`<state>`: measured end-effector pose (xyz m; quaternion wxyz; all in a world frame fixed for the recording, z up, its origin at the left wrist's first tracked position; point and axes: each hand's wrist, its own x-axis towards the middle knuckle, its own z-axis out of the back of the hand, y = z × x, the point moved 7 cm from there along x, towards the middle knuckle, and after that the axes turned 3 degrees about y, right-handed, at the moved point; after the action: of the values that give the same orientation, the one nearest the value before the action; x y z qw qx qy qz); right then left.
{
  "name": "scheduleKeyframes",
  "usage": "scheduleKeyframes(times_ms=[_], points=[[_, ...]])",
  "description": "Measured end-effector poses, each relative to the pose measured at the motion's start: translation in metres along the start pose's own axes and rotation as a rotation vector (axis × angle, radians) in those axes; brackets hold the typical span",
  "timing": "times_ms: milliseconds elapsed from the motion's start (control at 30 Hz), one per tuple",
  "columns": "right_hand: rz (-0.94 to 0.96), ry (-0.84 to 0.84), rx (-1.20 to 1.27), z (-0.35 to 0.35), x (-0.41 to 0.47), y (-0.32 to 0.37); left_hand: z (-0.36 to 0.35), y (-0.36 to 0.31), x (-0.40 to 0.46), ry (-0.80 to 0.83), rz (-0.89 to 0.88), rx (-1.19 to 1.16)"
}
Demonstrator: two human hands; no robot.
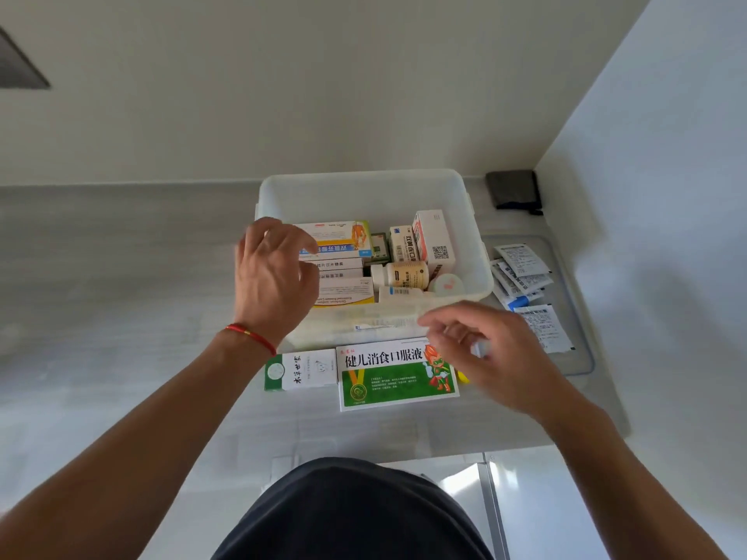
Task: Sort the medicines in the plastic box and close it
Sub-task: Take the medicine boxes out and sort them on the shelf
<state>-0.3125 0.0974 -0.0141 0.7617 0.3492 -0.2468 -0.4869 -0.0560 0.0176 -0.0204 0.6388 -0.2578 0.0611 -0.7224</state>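
A translucent plastic box [364, 183] stands open on the counter. Inside it, flat medicine cartons [343, 276] are stacked at the left, and a white bottle [400, 275] and upright cartons [434, 236] are at the right. My left hand [275, 276] hovers over the stacked cartons with fingers loosely spread, its thumb near the yellow and blue carton [343, 236]. My right hand [485, 349] is at the box's front right corner, fingers curled around a small white and blue item [480, 349], which is blurred. A green carton [398, 377] and a white and green carton [301, 369] lie in front of the box.
The clear lid [582, 357] lies flat to the right of the box with several white sachets [523, 272] on it. A black pouch [513, 189] sits in the back right corner. Walls close off the counter behind and on the right. A yellow item [463, 377] peeks out beside the green carton.
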Motion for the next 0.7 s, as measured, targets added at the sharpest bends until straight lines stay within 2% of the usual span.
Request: scheduleKeyframes(times_ms=[67, 133, 200, 267, 333, 400, 467, 567, 700], points=[[0.108, -0.111, -0.004, 0.011, 0.043, 0.021, -0.004, 0.006, 0.004, 0.048, 0.061, 0.037], [0.028, -0.152, -0.022, 0.007, 0.096, 0.014, -0.007, 0.009, 0.004, 0.063, 0.1, 0.037], [-0.165, -0.041, -0.081, -0.014, 0.151, -0.009, -0.007, 0.011, 0.004, 0.05, 0.131, 0.017], [-0.337, 0.163, -0.193, -0.046, 0.194, -0.034, -0.005, 0.013, 0.005, 0.034, 0.145, -0.014], [-0.444, 0.339, -0.352, -0.074, 0.217, -0.049, -0.005, 0.015, 0.004, 0.02, 0.157, -0.026], [-0.496, 0.399, -0.383, -0.091, 0.227, -0.056, -0.005, 0.016, 0.005, 0.017, 0.158, -0.025], [-0.531, 0.346, -0.325, -0.098, 0.232, -0.059, -0.006, 0.016, 0.004, 0.017, 0.152, -0.017], [-0.589, 0.161, -0.228, -0.095, 0.232, -0.065, -0.009, 0.016, 0.004, 0.013, 0.15, 0.003], [-0.544, -0.076, 0.043, -0.072, 0.222, -0.06, -0.011, 0.018, 0.004, 0.006, 0.141, 0.026]])
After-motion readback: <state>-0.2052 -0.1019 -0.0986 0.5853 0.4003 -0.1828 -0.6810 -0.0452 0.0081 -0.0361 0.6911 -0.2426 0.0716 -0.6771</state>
